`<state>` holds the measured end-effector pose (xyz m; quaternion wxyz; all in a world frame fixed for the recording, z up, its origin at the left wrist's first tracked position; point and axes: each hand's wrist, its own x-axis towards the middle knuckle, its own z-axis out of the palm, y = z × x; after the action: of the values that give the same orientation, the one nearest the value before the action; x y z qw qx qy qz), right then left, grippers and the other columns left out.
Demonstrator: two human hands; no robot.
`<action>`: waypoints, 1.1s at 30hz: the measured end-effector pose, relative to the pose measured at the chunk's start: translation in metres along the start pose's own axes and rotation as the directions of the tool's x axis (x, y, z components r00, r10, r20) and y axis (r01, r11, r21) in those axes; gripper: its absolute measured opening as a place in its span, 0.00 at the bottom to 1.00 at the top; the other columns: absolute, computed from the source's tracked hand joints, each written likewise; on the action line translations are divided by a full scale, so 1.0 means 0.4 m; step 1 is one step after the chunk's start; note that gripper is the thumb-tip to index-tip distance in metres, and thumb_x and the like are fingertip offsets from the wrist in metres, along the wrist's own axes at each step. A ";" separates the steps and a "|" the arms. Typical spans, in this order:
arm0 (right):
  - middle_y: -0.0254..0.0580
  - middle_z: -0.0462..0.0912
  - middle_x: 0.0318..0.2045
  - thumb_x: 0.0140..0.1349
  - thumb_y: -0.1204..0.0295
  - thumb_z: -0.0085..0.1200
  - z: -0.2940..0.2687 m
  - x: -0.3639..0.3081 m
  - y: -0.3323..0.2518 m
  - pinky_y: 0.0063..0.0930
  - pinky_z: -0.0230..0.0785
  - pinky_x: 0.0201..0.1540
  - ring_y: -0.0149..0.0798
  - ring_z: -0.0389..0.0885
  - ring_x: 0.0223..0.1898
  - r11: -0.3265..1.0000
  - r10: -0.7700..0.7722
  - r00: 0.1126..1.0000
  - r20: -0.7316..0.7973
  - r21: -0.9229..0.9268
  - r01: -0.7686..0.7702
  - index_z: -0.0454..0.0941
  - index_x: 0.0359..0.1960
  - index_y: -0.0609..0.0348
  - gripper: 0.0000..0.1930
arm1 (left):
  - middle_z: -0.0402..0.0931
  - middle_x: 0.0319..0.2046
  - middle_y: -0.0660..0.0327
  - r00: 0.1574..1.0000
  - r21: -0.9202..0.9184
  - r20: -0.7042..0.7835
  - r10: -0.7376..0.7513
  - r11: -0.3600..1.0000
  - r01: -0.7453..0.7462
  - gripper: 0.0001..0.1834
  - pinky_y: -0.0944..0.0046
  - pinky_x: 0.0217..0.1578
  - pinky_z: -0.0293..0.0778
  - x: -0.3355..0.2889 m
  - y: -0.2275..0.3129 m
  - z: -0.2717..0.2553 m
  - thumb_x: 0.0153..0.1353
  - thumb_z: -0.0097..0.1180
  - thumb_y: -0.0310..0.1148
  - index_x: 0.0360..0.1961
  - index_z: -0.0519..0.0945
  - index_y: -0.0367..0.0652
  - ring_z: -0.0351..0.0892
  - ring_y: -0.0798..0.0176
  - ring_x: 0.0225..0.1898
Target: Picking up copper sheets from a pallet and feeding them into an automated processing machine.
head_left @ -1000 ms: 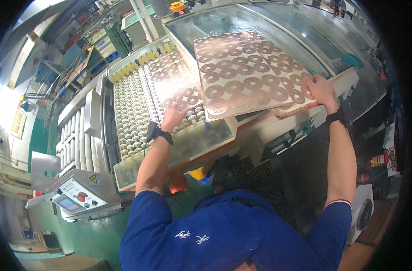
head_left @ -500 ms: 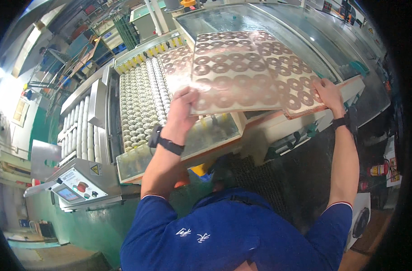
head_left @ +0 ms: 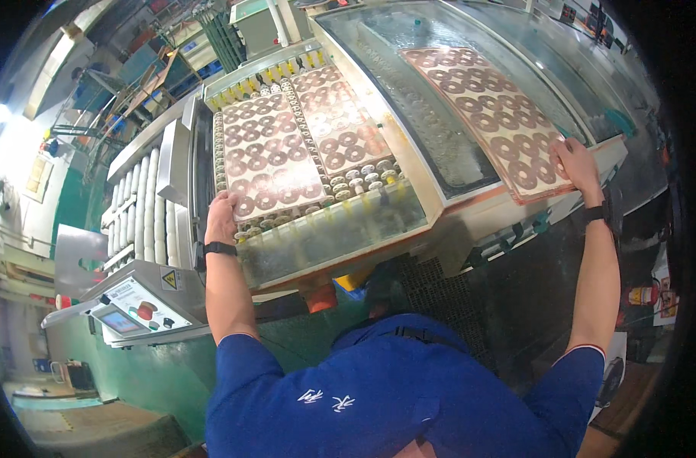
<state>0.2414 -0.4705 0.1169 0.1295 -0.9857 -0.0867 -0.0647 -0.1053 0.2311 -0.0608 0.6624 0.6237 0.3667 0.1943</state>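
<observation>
My left hand (head_left: 221, 217) pinches the near left corner of a flat copper-coloured panel (head_left: 268, 156) patterned with rows of rings. That panel rests on the rollers (head_left: 363, 179) of the conveyor machine. Beside it, to the right, a second ring-patterned panel (head_left: 336, 114) lies on the same rollers. On the glass cover at the right is a stack of similar panels (head_left: 489, 114), slightly askew. My right hand (head_left: 577, 164) is closed on the near right corner of this stack; how many panels it grips is hidden.
A low clear guard (head_left: 336, 237) runs along the conveyor's near side. White rollers (head_left: 138, 214) sit in the machine section to the left, above a control panel (head_left: 134, 309) with a screen and buttons. An orange bucket (head_left: 320, 296) stands below.
My left hand has carried a panel from over the stack leftward and down onto the rollers, beside the other panel there. My right hand stays at the stack's corner.
</observation>
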 end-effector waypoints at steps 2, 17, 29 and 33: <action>0.56 0.86 0.41 0.65 0.42 0.48 -0.007 -0.002 -0.012 0.41 0.71 0.49 0.55 0.84 0.47 0.998 0.018 0.999 0.045 0.063 -0.020 0.82 0.46 0.62 0.31 | 0.83 0.36 0.59 0.999 0.172 -0.033 -0.014 0.985 0.019 0.13 0.60 0.35 0.78 0.033 -0.044 -0.026 0.63 0.53 0.23 0.47 0.80 0.30 0.82 0.61 0.33; 0.49 0.86 0.37 0.66 0.40 0.46 0.000 -0.005 -0.005 0.38 0.71 0.47 0.49 0.85 0.41 0.995 -0.013 1.000 0.028 0.103 0.010 0.81 0.46 0.62 0.33 | 0.79 0.56 0.43 0.988 0.975 0.070 0.140 0.198 -0.097 0.40 0.48 0.61 0.71 0.014 -0.039 0.120 0.54 0.64 0.59 0.56 0.79 0.36 0.76 0.42 0.60; 0.55 0.84 0.33 0.67 0.47 0.48 0.016 0.005 0.028 0.41 0.70 0.44 0.54 0.83 0.38 0.988 -0.080 0.995 -0.063 0.126 0.088 0.81 0.40 0.65 0.28 | 0.77 0.55 0.38 0.984 0.949 0.126 0.125 0.273 -0.156 0.37 0.47 0.60 0.72 0.051 -0.049 0.157 0.52 0.66 0.54 0.55 0.80 0.34 0.75 0.38 0.60; 0.60 0.85 0.45 0.65 0.40 0.45 0.005 0.019 -0.012 0.44 0.70 0.52 0.60 0.82 0.50 0.998 -0.048 0.996 0.073 0.043 0.045 0.82 0.46 0.64 0.34 | 0.80 0.53 0.41 0.960 0.915 0.241 0.142 0.297 -0.273 0.33 0.49 0.58 0.73 0.023 -0.035 0.160 0.56 0.65 0.54 0.52 0.82 0.36 0.78 0.40 0.57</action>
<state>0.2482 -0.4643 0.1173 0.1449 -0.9822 -0.1158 -0.0292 -0.0554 0.1918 -0.0797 0.1668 0.9427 0.2888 -0.0061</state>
